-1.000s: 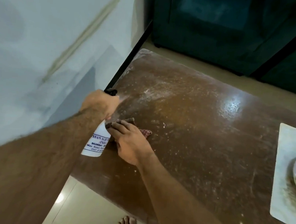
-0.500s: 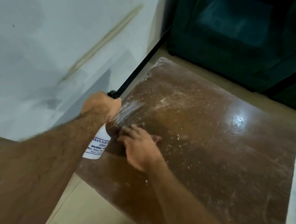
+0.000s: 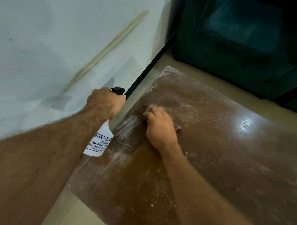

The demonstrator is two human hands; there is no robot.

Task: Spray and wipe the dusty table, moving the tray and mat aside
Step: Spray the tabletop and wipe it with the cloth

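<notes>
Brown, glossy table, speckled with white dust, fills the view beside a pale wall. Left hand curls around a white spray bottle, held over the table's left edge. Right hand presses a mostly hidden cloth flat onto the tabletop, fingers slightly bent over it. Cloth seems soft and limp, best bunched under the palm. Tray and mat are out of view.

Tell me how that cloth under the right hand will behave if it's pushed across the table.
The cloth is probably floppy: it bunches under the right hand. It likely slides easily, since the table looks glossy, leaving dust smears.
</notes>
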